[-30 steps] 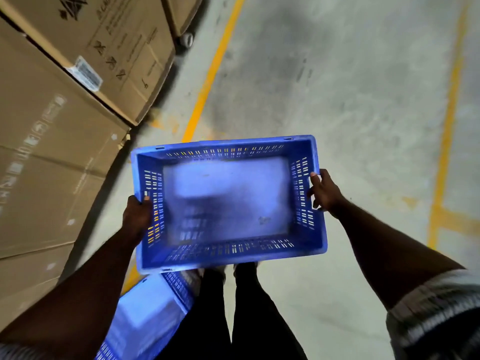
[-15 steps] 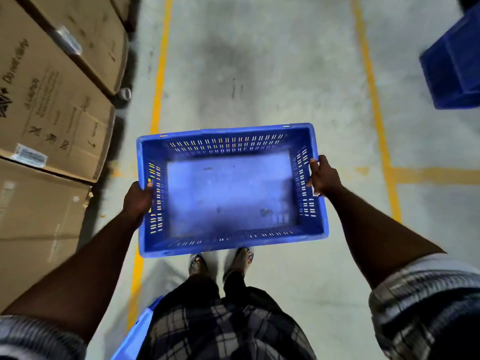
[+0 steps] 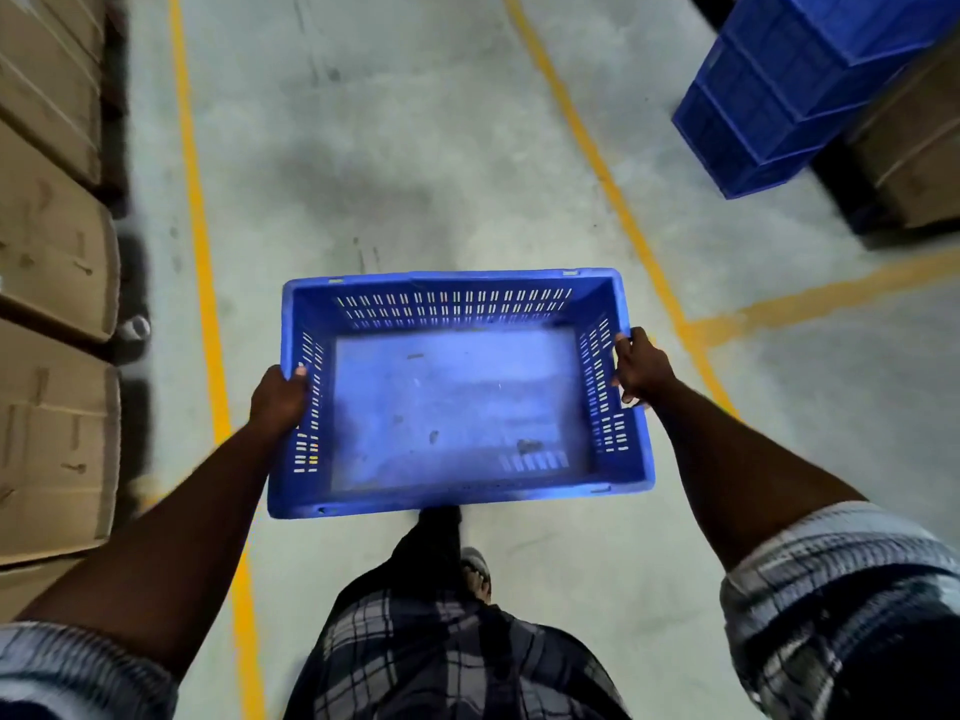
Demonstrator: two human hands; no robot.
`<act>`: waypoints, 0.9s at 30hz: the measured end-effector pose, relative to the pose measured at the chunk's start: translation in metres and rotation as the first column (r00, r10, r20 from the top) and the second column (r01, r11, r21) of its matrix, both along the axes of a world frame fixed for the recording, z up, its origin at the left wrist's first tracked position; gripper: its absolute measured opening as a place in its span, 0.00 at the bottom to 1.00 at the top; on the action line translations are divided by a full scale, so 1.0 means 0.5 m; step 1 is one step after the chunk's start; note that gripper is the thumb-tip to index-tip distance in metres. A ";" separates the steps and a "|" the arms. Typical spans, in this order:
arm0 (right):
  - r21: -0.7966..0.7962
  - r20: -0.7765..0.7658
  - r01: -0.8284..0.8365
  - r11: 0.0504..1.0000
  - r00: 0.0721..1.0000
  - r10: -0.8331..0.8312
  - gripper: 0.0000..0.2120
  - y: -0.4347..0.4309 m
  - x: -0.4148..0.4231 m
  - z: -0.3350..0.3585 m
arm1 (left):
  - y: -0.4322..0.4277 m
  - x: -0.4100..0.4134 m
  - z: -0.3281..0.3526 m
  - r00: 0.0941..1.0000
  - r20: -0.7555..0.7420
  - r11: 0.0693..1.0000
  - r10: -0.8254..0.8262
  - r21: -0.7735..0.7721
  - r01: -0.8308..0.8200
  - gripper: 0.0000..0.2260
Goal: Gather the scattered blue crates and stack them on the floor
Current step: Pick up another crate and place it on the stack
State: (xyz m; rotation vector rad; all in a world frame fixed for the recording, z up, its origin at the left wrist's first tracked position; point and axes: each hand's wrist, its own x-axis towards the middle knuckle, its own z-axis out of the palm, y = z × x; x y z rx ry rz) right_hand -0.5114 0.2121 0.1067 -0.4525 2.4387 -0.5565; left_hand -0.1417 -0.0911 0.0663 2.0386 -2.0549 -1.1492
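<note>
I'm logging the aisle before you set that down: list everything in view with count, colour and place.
carried crate: one, blue, empty, held in the air at centre
crate stack: one stack, blue, on the floor at upper right; number of layers unclear
left boxes: several, brown cardboard, along the left edge
right boxes: brown cardboard, far right, behind the crate stack
floor lines: several, yellow, one on the left, one on the right with a side branch
floor: grey concrete
round object: one, pale, small, at the foot of the left boxes; unidentifiable
left hand: grips the crate's left wall
right hand: grips the crate's right rim
foot: one, sandalled, below the crate
</note>
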 end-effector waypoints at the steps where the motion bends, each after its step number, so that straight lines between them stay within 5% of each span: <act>1: 0.009 -0.012 0.024 1.000 1.000 -0.024 0.14 -0.007 -0.016 -0.001 | -0.012 -0.029 0.003 1.000 0.017 1.000 -0.014 0.000 0.014 0.21; 12: 0.140 -0.155 0.078 0.987 0.986 -0.056 0.21 -0.133 -0.234 0.011 | -0.247 -0.364 0.044 0.970 -0.030 0.971 -0.239 0.005 0.240 0.20; 21: 0.046 -0.103 0.361 0.932 0.929 -0.355 0.16 -0.229 -0.389 0.032 | -0.373 -0.592 0.060 0.942 -0.043 0.943 -0.334 -0.008 0.333 0.20; 27: 0.012 -0.090 0.278 0.960 0.957 -0.276 0.30 -0.258 -0.555 0.042 | -0.428 -0.799 0.065 0.916 -0.046 0.914 -0.399 -0.096 0.393 0.19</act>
